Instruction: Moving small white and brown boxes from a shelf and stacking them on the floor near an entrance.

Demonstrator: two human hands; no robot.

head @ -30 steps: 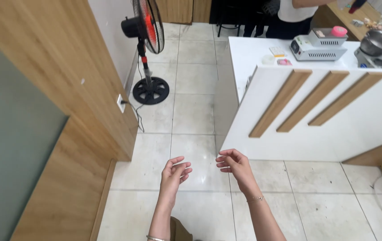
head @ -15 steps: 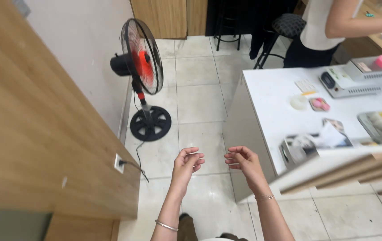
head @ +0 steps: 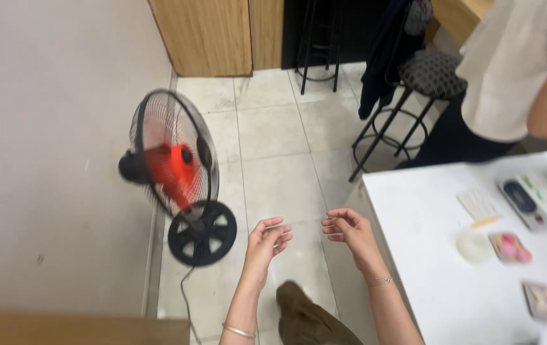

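Observation:
My left hand [head: 267,239] and my right hand [head: 349,231] float side by side above the tiled floor, a short gap between them. Both have loosely curled, parted fingers. A thin pale strand-like thing seems to run from my left fingertips toward the right hand; it is too faint to be sure. Each wrist wears a bracelet. A black standing fan [head: 174,172] with red blades is just left of my left hand. The corner of a white counter [head: 414,211] lies just right of my right hand.
Another person in a pale top [head: 509,76] stands at the counter's far side. Black bar stools [head: 414,89] stand beyond the counter, one with a dark garment. Small cards, a tray and a device lie on the counter. A grey wall [head: 50,140] runs along the left.
The view has swung forward and up: the fan and counter corner have come much closer, and the slatted counter front has left view. My hands keep the same raised pose.

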